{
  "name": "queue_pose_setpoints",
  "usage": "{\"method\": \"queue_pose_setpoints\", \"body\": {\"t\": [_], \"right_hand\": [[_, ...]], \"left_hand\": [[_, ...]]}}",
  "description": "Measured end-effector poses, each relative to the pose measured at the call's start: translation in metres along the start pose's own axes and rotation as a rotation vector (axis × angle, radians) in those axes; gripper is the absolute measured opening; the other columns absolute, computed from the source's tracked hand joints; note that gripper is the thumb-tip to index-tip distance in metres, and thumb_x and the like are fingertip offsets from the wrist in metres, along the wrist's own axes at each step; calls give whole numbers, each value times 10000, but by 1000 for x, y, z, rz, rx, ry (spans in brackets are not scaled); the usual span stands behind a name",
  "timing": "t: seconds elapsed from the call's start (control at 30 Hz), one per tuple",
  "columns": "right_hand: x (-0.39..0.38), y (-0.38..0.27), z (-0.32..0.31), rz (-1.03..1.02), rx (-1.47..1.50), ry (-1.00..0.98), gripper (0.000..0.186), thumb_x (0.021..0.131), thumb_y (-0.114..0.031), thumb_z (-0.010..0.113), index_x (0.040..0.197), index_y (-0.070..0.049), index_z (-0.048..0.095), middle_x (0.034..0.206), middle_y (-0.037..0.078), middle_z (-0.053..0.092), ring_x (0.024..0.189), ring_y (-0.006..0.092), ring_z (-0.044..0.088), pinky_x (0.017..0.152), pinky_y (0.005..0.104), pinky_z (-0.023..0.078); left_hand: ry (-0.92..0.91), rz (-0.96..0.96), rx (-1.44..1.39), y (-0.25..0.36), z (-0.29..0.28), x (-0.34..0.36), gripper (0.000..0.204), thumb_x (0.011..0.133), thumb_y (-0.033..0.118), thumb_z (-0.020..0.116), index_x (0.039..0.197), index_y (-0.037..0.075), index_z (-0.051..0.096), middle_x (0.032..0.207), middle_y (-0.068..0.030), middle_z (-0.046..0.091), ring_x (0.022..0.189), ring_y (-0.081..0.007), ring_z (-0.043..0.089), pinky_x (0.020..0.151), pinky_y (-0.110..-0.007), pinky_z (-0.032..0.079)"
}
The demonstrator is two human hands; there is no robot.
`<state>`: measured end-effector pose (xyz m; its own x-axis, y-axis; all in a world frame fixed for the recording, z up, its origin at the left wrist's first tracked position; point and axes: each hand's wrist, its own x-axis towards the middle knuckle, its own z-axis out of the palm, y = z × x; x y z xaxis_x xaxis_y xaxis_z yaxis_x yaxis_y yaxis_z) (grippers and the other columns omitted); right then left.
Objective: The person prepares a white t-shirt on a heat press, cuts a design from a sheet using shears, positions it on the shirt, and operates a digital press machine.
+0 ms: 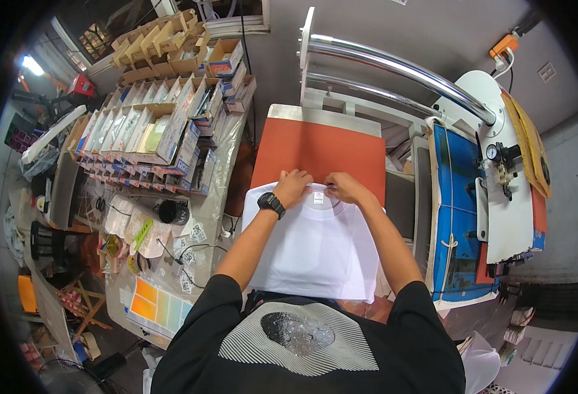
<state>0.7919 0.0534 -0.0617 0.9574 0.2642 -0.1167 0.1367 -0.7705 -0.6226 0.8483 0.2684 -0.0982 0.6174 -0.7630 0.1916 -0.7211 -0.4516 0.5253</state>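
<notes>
- Over the near part of the orange pad (322,141), the white T-shirt (308,246) lies spread, its collar toward the pad's far edge.
- The left hand (293,188), below a black watch (271,205), curls its fingers closed on the collar's left side.
- The right hand (345,188) pinches the collar's right side.
- Left of the pad, cardboard boxes (147,134) crowd the desk's far end; a coloured sheet (159,305) lies by its near edge.

White T-shirt (302,246), spread out (label (318,197) showing)

Orange pad (318,144) is free between shirt (312,249) and bars (368,55).
</notes>
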Motion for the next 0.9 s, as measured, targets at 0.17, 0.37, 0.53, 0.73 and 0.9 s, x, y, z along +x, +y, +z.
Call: {"method": "queue_pose_setpoints", "body": {"t": [0.17,0.37,0.53,0.73,0.9], "right_hand": [[4,-11,-8,165,-12,-99,205,760,-101,702,932,9,700,931,208,684,859,375,647,749,437,500],[-17,-7,1,-45,-290,513,233,788,-115,690,1009,-40,697,974,146,649,880,354,633,784,472,498],[-44,-28,25,127,-305,257,259,826,-146,663,1076,-79,666,994,161,600,969,332,615,805,463,494],[-66,-46,24,245,-382,129,576,738,-247,745,1267,-134,546,1139,176,602,1079,348,607,865,506,478],[-59,-50,11,297,-380,-68,936,565,-336,850,1381,-170,423,1260,170,575,1151,352,586,907,534,442]], "left_hand": [[-98,-24,93,-1,-4,6,188,839,168,687,1016,136,631,997,-30,612,1014,-240,555,835,-423,343],[428,-78,43,20,-20,0,150,845,98,639,988,102,685,993,-91,634,1012,-265,579,864,-449,399],[40,34,-69,16,-2,-22,169,828,46,642,992,15,669,980,-169,590,906,-347,597,796,-441,500],[-126,-90,-96,30,-18,-24,532,688,152,823,1145,-5,600,1091,-213,560,1048,-380,572,899,-440,497],[-259,-144,-141,23,-23,-20,888,499,202,927,1269,18,524,1170,-226,523,1105,-401,547,954,-438,483]]}}
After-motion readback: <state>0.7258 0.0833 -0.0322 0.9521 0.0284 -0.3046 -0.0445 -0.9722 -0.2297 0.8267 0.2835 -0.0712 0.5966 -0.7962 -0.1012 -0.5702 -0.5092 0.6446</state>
